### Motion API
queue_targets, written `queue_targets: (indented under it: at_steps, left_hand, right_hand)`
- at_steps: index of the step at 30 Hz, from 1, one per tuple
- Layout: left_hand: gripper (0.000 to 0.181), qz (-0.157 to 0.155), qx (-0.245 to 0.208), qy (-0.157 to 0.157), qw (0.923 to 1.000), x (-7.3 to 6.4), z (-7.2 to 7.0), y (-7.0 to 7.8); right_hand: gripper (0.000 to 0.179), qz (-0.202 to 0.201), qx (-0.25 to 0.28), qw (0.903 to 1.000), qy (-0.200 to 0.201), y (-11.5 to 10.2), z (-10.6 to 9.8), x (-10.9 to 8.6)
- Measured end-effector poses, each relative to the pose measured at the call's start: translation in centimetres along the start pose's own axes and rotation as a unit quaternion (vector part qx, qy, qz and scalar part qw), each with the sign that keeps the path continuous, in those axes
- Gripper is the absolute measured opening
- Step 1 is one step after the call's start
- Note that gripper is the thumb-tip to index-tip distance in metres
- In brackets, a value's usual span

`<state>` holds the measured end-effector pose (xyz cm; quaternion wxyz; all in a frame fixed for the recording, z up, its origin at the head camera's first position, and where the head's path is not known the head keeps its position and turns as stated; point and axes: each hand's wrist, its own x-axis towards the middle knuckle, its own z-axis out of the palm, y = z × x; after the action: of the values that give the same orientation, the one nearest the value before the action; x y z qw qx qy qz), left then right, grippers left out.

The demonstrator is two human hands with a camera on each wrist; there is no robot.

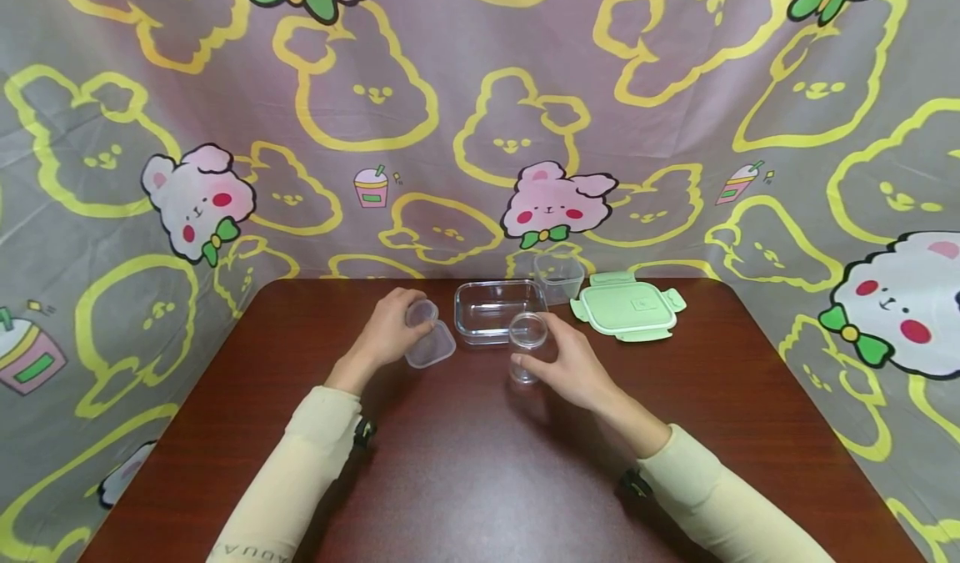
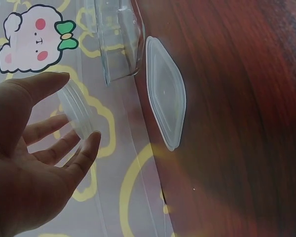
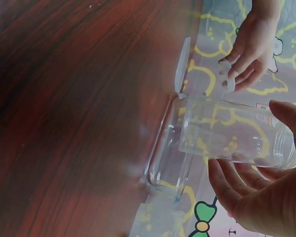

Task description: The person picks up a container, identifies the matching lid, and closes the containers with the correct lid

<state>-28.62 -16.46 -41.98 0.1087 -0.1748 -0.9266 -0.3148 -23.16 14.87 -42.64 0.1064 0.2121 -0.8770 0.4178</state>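
Note:
My left hand (image 1: 392, 327) pinches a small round translucent lid (image 2: 79, 109) by its edge, above the table. Below it a square translucent lid (image 1: 432, 348) lies flat on the wood. With curled fingers my right hand (image 1: 576, 363) grips a clear cylindrical jar (image 3: 232, 131) around its side; its round mouth (image 1: 528, 329) faces up and no lid covers it. Behind the jar stands a rectangular glass container (image 1: 487, 311), uncovered. In the right wrist view the left hand (image 3: 254, 49) also shows, holding the round lid (image 3: 227, 76).
At the back edge, right of the glass container, stands a clear plastic box (image 1: 559, 278). A green lid with side flaps (image 1: 628, 309) lies to its right. The brown table (image 1: 465, 463) meets a patterned cloth (image 1: 450, 129) at the back and sides.

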Motion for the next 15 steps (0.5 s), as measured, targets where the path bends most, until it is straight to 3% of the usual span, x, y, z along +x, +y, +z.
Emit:
queue_targets:
  at_steps: [15]
  left_hand:
    - [0.048,0.018,-0.006,0.002,0.9998,0.22,0.20,0.60]
  right_hand:
    - [0.055,-0.012,0.002,0.9999,0.003,0.23,0.49,0.16]
